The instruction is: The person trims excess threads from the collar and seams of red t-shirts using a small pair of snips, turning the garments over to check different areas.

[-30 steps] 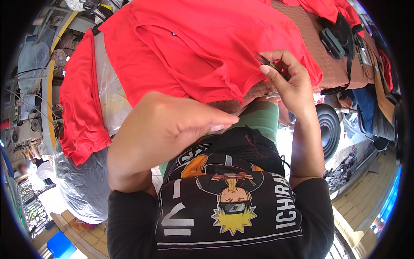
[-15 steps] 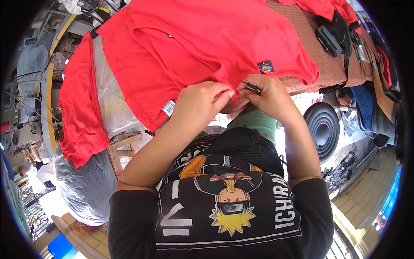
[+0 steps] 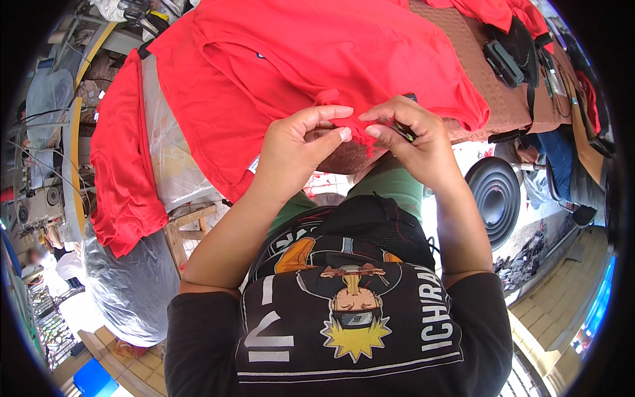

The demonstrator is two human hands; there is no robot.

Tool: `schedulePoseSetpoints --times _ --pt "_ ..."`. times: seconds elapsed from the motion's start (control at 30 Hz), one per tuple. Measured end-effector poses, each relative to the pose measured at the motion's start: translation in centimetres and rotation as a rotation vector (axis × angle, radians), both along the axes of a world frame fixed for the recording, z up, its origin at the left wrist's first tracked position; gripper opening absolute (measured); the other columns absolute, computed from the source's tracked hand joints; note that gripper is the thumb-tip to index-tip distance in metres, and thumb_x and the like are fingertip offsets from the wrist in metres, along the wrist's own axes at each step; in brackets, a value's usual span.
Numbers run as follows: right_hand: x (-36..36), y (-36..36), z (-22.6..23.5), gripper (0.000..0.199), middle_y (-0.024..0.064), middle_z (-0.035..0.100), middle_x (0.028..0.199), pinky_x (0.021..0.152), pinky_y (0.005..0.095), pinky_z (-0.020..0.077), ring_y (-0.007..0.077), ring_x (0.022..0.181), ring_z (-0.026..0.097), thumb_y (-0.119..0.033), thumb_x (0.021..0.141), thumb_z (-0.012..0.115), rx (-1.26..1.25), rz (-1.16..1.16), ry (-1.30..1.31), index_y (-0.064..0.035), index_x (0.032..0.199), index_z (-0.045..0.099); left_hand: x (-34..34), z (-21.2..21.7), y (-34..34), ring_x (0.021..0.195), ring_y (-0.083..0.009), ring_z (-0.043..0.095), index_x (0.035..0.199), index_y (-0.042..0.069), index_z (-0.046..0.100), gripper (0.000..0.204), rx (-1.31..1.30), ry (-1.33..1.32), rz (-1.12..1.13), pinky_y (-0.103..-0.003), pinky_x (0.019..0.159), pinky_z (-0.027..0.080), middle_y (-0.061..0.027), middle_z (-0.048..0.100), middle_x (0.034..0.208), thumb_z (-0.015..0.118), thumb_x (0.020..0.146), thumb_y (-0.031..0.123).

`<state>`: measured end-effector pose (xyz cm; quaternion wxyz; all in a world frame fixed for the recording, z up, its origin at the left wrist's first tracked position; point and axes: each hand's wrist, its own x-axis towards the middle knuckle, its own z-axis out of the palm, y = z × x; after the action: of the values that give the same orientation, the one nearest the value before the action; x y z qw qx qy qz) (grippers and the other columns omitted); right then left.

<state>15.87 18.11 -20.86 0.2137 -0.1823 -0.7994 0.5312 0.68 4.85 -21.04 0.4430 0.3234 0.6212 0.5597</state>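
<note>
Toward twelve o'clock, the left hand (image 3: pixel 296 137) and right hand (image 3: pixel 421 135) are pinching the bunched edge of a red garment (image 3: pixel 317 63), fingers partly hiding a small dark tool (image 3: pixel 405 131), the garment draping the desk (image 3: pixel 466 53), its twelve-o'clock end running out of view.

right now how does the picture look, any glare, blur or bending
Head view: left hand and right hand look fairly clear; head view: a bright patch at lower left is washed out, and the clear plastic wrap beside it catches glints; head view: fisheye bend curves the tan floor toward the black rim.
</note>
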Motion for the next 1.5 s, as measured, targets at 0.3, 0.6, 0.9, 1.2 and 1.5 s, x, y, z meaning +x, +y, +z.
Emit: schedulePoseSetpoints --times 0.3,0.6,0.9,1.2,1.5 --pt "-0.2 0.0 -0.4 0.007 0.0022 0.059 0.083 0.068 0.0239 0.0442 0.0097 0.074 0.053 0.001 0.086 0.064 0.155 -0.056 0.051 -0.0004 0.091 0.06 -0.3 -0.6 -0.1 0.078 -0.0047 0.059 0.113 0.004 0.067 0.03 0.007 0.039 0.051 -0.021 0.07 0.048 -0.0019 0.066 0.087 0.07 0.084 0.011" --pt "0.4 -0.2 -0.4 0.007 0.0026 0.059 0.084 0.068 0.0239 0.0443 0.0097 0.075 0.054 -0.001 0.088 0.063 0.071 -0.044 0.007 -0.0005 0.093 0.058 -0.9 2.5 1.5 0.081 -0.0092 0.064 0.102 0.005 0.07 0.016 0.371 0.746 -0.018 -0.022 0.069 0.05 -0.0061 0.068 0.097 0.065 0.086 0.006" --pt "0.2 -0.5 1.0 0.016 0.0091 0.054 0.08 0.067 0.0287 0.0441 0.0207 0.074 0.055 0.008 0.08 0.063 0.308 -0.02 0.003 -0.0006 0.091 0.056 -0.4 2.6 1.6 0.074 -0.0063 0.063 0.097 -0.001 0.069 0.014 -0.028 0.384 -0.16 -0.022 0.065 0.051 -0.0026 0.07 0.084 0.065 0.086 0.006" --pt "0.1 -1.2 1.5 0.03 0.0116 0.054 0.081 0.062 0.034 0.046 0.0287 0.071 0.058 0.015 0.067 0.056 0.457 0.043 -0.029 -0.0017 0.092 0.055 -0.4 2.1 1.3 0.064 -0.0236 0.064 0.09 0.004 0.07 0.014 -0.03 0.555 -0.215 -0.032 0.061 0.049 -0.0133 0.066 0.075 0.07 0.079 0.013" --pt "0.7 -0.2 3.9 0.021 0.0059 0.059 0.085 0.064 0.0281 0.0462 0.0153 0.073 0.059 -0.003 0.079 0.069 0.277 0.058 -0.177 -0.0019 0.098 0.06 -0.1 2.1 0.8 0.08 -0.0087 0.064 0.097 -0.001 0.067 0.013 -0.052 0.511 -0.213 -0.024 0.072 0.05 -0.0055 0.07 0.087 0.063 0.088 0.007"
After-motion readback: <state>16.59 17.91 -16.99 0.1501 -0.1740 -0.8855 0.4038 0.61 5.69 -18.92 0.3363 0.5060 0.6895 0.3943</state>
